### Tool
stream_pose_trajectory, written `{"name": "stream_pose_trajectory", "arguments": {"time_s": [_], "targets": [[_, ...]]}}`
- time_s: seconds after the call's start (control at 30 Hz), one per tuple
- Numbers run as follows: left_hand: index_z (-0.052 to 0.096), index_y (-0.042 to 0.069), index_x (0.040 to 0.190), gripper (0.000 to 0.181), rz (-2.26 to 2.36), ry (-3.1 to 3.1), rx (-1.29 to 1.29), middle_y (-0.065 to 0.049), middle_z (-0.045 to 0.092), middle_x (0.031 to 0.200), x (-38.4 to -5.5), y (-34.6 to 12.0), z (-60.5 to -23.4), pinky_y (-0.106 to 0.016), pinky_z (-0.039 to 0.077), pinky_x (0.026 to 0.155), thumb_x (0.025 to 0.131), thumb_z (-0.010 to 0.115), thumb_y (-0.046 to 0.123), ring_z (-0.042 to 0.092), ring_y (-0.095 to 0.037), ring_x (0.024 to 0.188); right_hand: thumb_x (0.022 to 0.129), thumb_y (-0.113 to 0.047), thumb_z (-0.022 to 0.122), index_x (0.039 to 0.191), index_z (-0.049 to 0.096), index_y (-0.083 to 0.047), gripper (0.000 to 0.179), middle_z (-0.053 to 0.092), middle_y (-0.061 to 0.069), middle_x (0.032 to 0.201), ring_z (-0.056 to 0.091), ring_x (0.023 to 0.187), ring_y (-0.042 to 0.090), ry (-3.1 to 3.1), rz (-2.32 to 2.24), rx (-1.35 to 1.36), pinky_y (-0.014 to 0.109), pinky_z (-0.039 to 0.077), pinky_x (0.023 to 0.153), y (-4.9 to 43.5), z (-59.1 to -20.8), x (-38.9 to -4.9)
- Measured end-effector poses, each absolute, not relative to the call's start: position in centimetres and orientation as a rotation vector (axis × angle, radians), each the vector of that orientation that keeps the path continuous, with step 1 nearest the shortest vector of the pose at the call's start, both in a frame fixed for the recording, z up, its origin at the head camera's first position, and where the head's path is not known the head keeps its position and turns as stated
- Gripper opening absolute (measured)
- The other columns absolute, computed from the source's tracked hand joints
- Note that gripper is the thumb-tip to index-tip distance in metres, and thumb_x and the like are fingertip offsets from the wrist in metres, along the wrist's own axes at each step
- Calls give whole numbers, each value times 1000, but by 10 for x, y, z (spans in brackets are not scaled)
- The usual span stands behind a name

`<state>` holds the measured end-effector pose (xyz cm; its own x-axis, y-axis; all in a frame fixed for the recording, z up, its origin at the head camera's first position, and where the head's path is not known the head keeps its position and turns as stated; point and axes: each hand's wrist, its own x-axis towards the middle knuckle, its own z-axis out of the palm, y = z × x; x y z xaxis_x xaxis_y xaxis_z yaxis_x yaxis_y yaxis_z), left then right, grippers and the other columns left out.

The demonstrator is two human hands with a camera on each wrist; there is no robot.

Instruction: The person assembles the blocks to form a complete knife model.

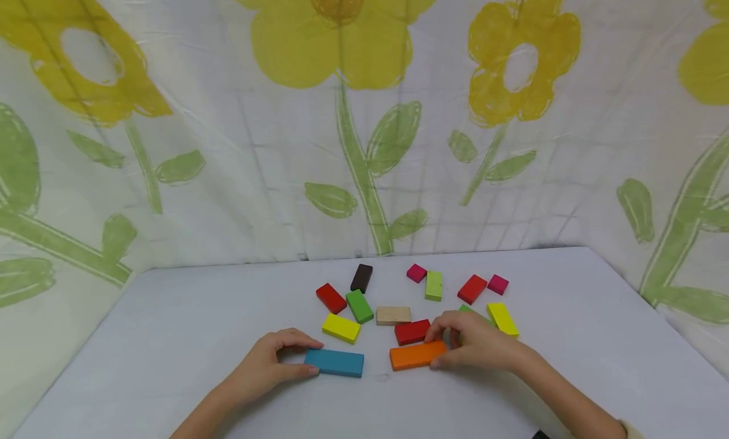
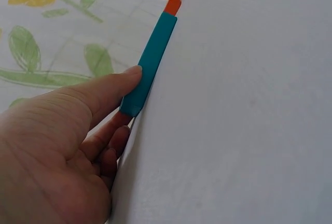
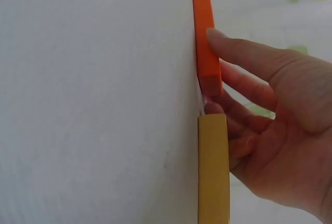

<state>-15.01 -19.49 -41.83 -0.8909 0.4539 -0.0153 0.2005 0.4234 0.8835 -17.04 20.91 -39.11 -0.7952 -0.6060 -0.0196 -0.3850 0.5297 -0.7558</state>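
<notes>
My left hand (image 1: 266,361) pinches the left end of a blue block (image 1: 338,363) between thumb and fingers, and the block lies flat on the table. To its right, across a small gap, is an orange block (image 1: 412,355). Thumb and fingers of my right hand (image 1: 481,342) pinch that block's right end. Just behind the orange block lies a red block (image 1: 412,331). In the right wrist view a mustard-yellow block (image 3: 213,167) stands nearer the camera, beside the right hand's curled lower fingers. A green block (image 1: 468,310) is partly hidden behind the right hand.
Behind the hands several blocks lie scattered, among them a yellow block (image 1: 341,328), a plain wooden block (image 1: 393,315), a black block (image 1: 361,278) and a second yellow block (image 1: 502,319). The white table (image 1: 188,325) ends at a flower-print curtain (image 1: 273,173).
</notes>
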Motion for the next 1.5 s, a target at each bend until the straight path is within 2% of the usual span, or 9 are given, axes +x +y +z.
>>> {"name": "stream_pose_trajectory", "arguments": {"time_s": [0.27, 0.6, 1.0, 1.4, 1.43, 1.5], "targets": [[78, 14, 122, 32, 1459, 2455, 495, -3, 73, 121, -149, -191, -418, -21, 52, 93, 92, 84, 23, 60, -23, 113, 86, -27, 89, 107, 74, -15, 29, 66, -8, 95, 53, 67, 6, 2578, -1072, -752, 21, 48, 63, 203, -387, -166], [79, 11, 118, 30, 1492, 2514, 469, -3, 73, 113, -148, -188, -419, -20, 52, 89, 91, 85, 23, 59, -15, 102, 85, -27, 90, 107, 75, -15, 29, 65, -7, 94, 53, 67, 6, 2620, -1021, -689, 21, 50, 62, 199, -386, -162], [80, 11, 117, 30, 1485, 2563, 393, -2, 70, 104, -145, -186, -419, -20, 51, 82, 90, 85, 24, 57, -15, 97, 86, -27, 90, 104, 74, -16, 26, 62, -6, 86, 54, 67, 11, 2627, -987, -697, 22, 49, 61, 189, -384, -174], [80, 12, 116, 30, 1469, 2605, 362, 0, 68, 99, -146, -184, -419, -20, 50, 78, 89, 86, 23, 57, -16, 94, 86, -26, 89, 107, 75, -14, 27, 63, -5, 86, 58, 78, 16, 2626, -999, -643, 23, 53, 65, 179, -381, -179], [80, 12, 116, 30, 1471, 2606, 367, 0, 68, 100, -146, -184, -419, -20, 50, 78, 90, 86, 23, 57, -15, 94, 87, -31, 89, 107, 75, -18, 28, 64, -6, 86, 59, 78, 16, 2620, -1004, -648, 23, 54, 66, 183, -390, -185], [80, 12, 116, 29, 1477, 2610, 380, 0, 68, 100, -147, -184, -419, -20, 50, 79, 90, 86, 23, 57, -15, 94, 87, -31, 88, 108, 75, -18, 28, 65, -5, 87, 59, 78, 16, 2602, -1017, -653, 24, 54, 67, 182, -391, -185]]}}
